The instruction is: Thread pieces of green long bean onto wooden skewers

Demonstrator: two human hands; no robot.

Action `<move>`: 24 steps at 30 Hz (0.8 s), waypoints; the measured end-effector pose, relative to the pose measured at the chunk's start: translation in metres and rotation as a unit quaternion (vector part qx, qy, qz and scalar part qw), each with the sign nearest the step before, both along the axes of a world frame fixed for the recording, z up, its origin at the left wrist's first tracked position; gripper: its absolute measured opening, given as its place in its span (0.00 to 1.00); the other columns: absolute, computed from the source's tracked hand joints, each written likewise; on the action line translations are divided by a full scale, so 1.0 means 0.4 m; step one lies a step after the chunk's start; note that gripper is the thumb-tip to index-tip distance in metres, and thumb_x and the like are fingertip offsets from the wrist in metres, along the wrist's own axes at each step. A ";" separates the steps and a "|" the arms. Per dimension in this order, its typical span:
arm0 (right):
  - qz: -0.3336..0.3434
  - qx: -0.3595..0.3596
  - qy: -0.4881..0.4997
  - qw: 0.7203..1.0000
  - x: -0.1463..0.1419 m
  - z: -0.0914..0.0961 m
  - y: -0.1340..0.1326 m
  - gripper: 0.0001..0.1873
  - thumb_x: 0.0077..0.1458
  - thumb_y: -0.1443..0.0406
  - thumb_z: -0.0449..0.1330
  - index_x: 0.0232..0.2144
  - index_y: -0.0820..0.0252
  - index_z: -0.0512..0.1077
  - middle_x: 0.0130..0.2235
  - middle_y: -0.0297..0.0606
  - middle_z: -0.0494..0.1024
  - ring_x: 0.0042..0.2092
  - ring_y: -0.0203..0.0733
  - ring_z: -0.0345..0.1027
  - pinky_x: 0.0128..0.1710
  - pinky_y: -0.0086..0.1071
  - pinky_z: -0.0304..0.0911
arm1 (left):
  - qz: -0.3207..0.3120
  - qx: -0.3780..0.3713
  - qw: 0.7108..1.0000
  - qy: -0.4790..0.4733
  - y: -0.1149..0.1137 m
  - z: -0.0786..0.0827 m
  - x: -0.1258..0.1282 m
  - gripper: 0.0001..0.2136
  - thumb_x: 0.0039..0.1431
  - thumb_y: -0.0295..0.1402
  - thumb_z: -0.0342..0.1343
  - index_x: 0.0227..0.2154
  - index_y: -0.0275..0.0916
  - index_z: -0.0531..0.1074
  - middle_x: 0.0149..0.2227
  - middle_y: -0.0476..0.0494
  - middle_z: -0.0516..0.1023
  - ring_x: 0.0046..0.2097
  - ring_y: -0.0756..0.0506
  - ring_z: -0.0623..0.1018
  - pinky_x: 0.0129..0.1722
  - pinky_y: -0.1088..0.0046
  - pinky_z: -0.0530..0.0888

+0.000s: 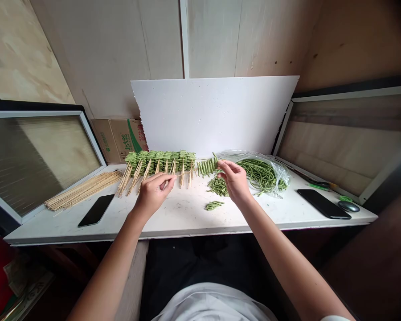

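My left hand [154, 191] pinches the bare end of a bamboo skewer [181, 174] held level above the table. Cut green bean pieces [206, 167] are threaded side by side along its other part. My right hand [233, 178] is closed at the far right end of that row, its fingertips on a bean piece. Under my right hand lies a pile of cut bean pieces [218, 185], with a smaller heap [214, 205] nearer the front. Behind my left hand, finished bean skewers [160, 161] are stacked in a long row, their sticks pointing forward.
Loose bamboo skewers [83, 189] and a phone [96, 210] lie at left. Long whole beans [260, 174] fill a clear plastic bag [282, 183] at right, near another phone [322, 203] and a dark mouse-like object [349, 206]. A white foam board [214, 116] stands behind.
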State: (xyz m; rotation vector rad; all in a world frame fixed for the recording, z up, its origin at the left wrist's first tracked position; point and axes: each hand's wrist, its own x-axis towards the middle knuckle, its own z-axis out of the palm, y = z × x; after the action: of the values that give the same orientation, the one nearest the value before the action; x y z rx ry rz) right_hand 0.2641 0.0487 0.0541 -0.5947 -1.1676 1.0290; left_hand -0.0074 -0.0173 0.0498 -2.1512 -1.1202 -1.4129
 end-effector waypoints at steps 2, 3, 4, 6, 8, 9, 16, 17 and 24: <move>0.002 0.006 -0.005 1.000 0.012 0.006 0.003 0.14 0.52 0.50 0.71 0.31 0.52 0.83 0.38 0.40 0.82 0.42 0.47 0.73 0.34 0.36 0.65 | 0.000 0.002 1.000 -0.005 0.003 0.001 -0.002 0.09 0.70 0.34 0.56 0.41 0.40 0.81 0.26 0.49 0.72 0.27 0.49 0.68 0.32 0.72 0.67; -0.001 0.010 -0.009 1.000 0.019 0.007 0.007 0.14 0.54 0.50 0.68 0.33 0.52 0.83 0.39 0.41 0.82 0.43 0.48 0.73 0.34 0.35 0.66 | 0.001 0.003 1.000 -0.009 0.006 -0.001 -0.003 0.09 0.70 0.34 0.56 0.40 0.40 0.81 0.26 0.50 0.72 0.27 0.49 0.68 0.32 0.72 0.67; -0.007 0.014 -0.016 1.000 0.027 0.007 0.013 0.15 0.56 0.50 0.66 0.34 0.53 0.84 0.39 0.41 0.83 0.44 0.48 0.74 0.33 0.35 0.66 | 0.003 0.005 1.000 -0.013 0.009 -0.003 -0.004 0.08 0.70 0.34 0.56 0.40 0.40 0.81 0.25 0.50 0.72 0.27 0.49 0.68 0.31 0.72 0.67; -0.024 0.018 -0.060 0.998 0.045 0.006 0.028 0.16 0.57 0.50 0.65 0.35 0.53 0.85 0.39 0.42 0.83 0.45 0.49 0.74 0.33 0.35 0.66 | 0.006 0.003 1.000 -0.018 0.015 -0.008 -0.008 0.08 0.70 0.33 0.57 0.39 0.40 0.81 0.25 0.50 0.72 0.27 0.49 0.68 0.31 0.72 0.66; -0.025 0.018 -0.147 0.989 0.067 0.003 0.047 0.15 0.57 0.51 0.66 0.34 0.54 0.85 0.37 0.42 0.84 0.43 0.49 0.75 0.33 0.35 0.67 | 0.007 -0.002 1.000 -0.020 0.021 -0.014 -0.011 0.08 0.69 0.33 0.57 0.39 0.39 0.81 0.26 0.50 0.73 0.27 0.50 0.68 0.31 0.73 0.67; -0.016 0.022 -0.203 0.979 0.079 0.000 0.056 0.15 0.57 0.51 0.67 0.34 0.54 0.85 0.37 0.43 0.84 0.42 0.49 0.76 0.33 0.36 0.67 | 0.006 -0.003 1.000 -0.020 0.023 -0.016 -0.013 0.07 0.69 0.33 0.57 0.40 0.39 0.81 0.27 0.49 0.74 0.27 0.50 0.68 0.31 0.73 0.67; 0.099 -0.008 -0.571 0.815 0.148 -0.054 0.115 0.10 0.49 0.60 0.75 0.36 0.54 0.86 0.34 0.40 0.85 0.33 0.43 0.76 0.28 0.31 0.66 | -0.005 -0.020 0.999 -0.032 0.040 -0.029 -0.022 0.06 0.66 0.31 0.59 0.40 0.38 0.80 0.29 0.49 0.77 0.27 0.51 0.68 0.31 0.74 0.68; 0.098 -0.031 -0.608 0.788 0.151 -0.061 0.120 0.11 0.50 0.61 0.74 0.38 0.54 0.86 0.35 0.40 0.85 0.33 0.42 0.76 0.28 0.30 0.66 | -0.007 -0.023 0.999 -0.034 0.042 -0.031 -0.024 0.06 0.66 0.31 0.59 0.40 0.38 0.81 0.29 0.48 0.78 0.27 0.51 0.69 0.30 0.74 0.68; 0.122 -0.113 -0.701 0.693 0.134 -0.085 0.125 0.08 0.48 0.63 0.76 0.33 0.51 0.86 0.40 0.39 0.87 0.43 0.51 0.80 0.40 0.37 0.73 | -0.011 -0.042 0.998 -0.039 0.051 -0.042 -0.032 0.05 0.65 0.31 0.61 0.39 0.38 0.81 0.29 0.47 0.79 0.27 0.51 0.69 0.29 0.74 0.68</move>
State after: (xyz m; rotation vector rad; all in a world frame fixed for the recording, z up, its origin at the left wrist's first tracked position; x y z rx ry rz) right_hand 0.3178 0.0988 0.0201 -1.6042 -2.5227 0.8449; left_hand -0.0203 0.0033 0.0331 -2.1888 -1.2087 -1.4955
